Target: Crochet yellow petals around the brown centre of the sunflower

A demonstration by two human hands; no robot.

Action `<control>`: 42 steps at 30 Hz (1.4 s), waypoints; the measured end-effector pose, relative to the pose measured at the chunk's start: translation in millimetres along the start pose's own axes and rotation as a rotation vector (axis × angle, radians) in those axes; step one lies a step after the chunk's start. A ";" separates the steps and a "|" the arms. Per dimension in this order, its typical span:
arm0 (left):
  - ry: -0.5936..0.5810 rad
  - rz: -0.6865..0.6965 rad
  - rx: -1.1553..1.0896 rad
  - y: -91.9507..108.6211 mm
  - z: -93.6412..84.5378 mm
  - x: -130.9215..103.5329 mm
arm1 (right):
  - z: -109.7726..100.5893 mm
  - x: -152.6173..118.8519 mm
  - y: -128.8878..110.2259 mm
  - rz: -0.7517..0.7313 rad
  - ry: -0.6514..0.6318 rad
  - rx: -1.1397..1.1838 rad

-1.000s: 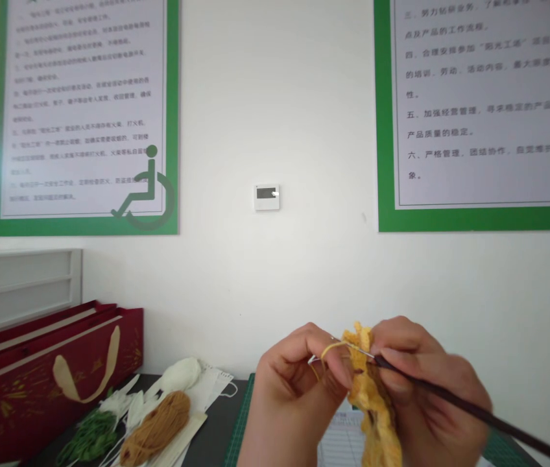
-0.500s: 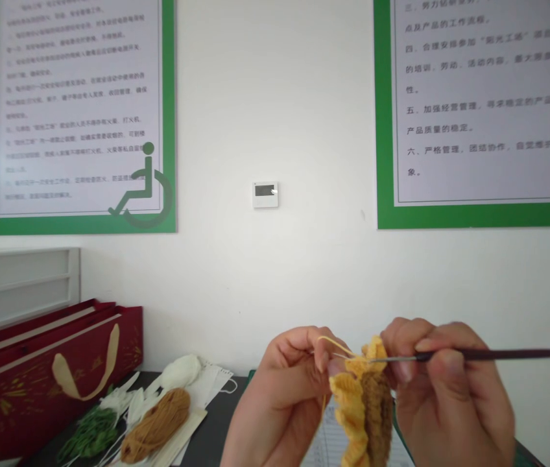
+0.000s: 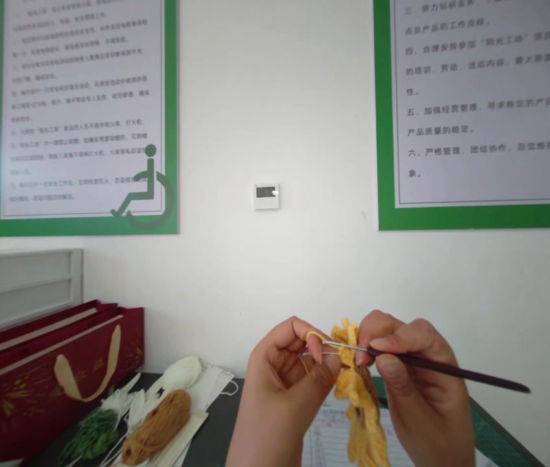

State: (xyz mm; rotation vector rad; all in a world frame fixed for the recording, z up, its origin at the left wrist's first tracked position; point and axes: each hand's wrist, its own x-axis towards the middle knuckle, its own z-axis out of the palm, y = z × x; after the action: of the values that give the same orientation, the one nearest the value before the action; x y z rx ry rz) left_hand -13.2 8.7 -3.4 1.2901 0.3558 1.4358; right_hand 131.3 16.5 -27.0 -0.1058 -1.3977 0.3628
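Ample room right of hook (image 3: 438, 366).

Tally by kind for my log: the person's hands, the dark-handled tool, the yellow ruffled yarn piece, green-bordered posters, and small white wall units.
Hands: 2 (left hand, right hand)
Dark-handled tool: 1
Yellow yarn piece: 1
Green-bordered posters: 2 (left poster, right poster)
Small white wall unit: 1
Total: 7

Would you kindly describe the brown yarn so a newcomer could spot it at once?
Find the red bag with a pale handle, lower left. Right of it, the brown yarn forms a plump oblong bundle. Its colour sets it apart from the green yarn and white yarn.
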 end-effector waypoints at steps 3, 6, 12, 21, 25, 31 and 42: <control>-0.005 -0.015 -0.027 -1.2 -0.1 -0.5 | 0.3 1.8 -2.4 -0.016 0.012 -0.040; -0.023 -0.026 -0.069 -0.6 2.3 -1.3 | -0.5 1.1 -4.5 -0.044 0.012 -0.110; -0.006 -0.019 -0.126 6.1 11.0 -4.3 | 7.7 -2.3 -1.9 -0.188 0.150 -0.191; -0.025 -0.076 -0.135 3.5 4.5 -2.7 | 13.4 -9.6 1.3 -0.078 0.240 -0.103; -0.015 -0.054 -0.126 3.2 5.1 -2.8 | 12.9 -9.9 -1.0 -0.055 0.254 -0.127; -0.016 -0.046 -0.126 5.0 6.7 -3.5 | 7.2 -6.0 -4.7 -0.044 0.221 -0.166; -0.022 -0.012 -0.126 0.9 7.5 -2.3 | 10.1 -7.5 -10.2 -0.088 0.317 -0.247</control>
State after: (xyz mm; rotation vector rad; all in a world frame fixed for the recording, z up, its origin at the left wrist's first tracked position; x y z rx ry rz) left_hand -8.0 3.2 -1.2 1.1989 0.2538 1.4110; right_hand 122.5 3.2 -29.3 -0.2913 -1.1232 0.0920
